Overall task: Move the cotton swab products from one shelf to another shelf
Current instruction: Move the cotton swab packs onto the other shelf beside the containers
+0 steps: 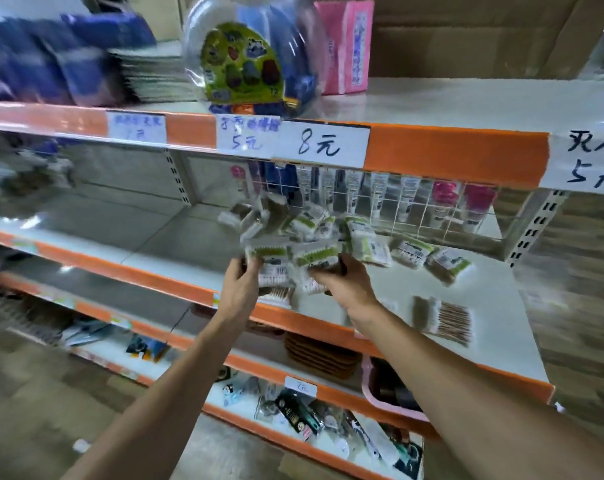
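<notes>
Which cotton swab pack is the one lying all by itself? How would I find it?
Find the white shelf under the 8元 price tag. Go past the hands to its right front part. There the lone pack lies flat, brown sticks showing, apart from the green-labelled pile further back.

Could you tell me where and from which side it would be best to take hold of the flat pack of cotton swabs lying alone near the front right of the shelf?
The cotton swab pack lies flat and apart from the pile, long axis roughly left to right. I would probably come from above and the front, taking a grip across its narrow width near the middle, since both long edges are exposed. The right hand is nearest.
</notes>
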The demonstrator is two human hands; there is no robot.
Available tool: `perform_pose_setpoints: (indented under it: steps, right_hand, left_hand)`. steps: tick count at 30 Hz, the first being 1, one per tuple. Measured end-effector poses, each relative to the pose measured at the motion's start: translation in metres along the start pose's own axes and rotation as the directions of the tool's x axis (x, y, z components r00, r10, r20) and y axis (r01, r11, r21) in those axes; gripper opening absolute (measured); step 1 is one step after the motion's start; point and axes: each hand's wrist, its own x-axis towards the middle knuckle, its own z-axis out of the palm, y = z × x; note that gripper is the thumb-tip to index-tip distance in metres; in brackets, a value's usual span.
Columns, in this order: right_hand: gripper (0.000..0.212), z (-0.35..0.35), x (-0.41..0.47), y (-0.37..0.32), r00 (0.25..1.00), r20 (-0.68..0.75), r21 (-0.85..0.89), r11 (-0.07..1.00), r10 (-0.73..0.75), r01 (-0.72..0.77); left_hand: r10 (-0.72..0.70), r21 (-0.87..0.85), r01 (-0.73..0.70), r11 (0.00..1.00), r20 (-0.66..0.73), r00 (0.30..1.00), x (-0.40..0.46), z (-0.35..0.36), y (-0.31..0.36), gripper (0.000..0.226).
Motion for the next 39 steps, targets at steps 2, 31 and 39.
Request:
perform_pose_setpoints:
  steps: [2, 31, 39]
  right_hand:
    - [0.033, 0.016, 0.001, 0.0, 1.0, 0.027, -0.027, 1.0, 0.011, -0.011]
    - [0.027, 0.406, 0.003, -0.037, 0.87, 0.487, 0.02, 0.997, -0.075, 0.075]
    - [0.02, 0.489, 0.003, -0.055, 0.798, 0.597, -0.015, 0.993, -0.086, 0.117]
  left_hand:
    - [-0.059, -0.06, 0.057, 0.997, -0.029, 0.998, 0.002, -0.017, -0.003, 0.029]
    - [-0.167, -0.157, 0.119, 0.98, -0.346, 0.923, 0.021, -0.409, -0.046, 0.004]
    - [-0.181, -0.199, 0.103, 0.975, -0.426, 0.887, 0.023, -0.489, -0.048, 0.013]
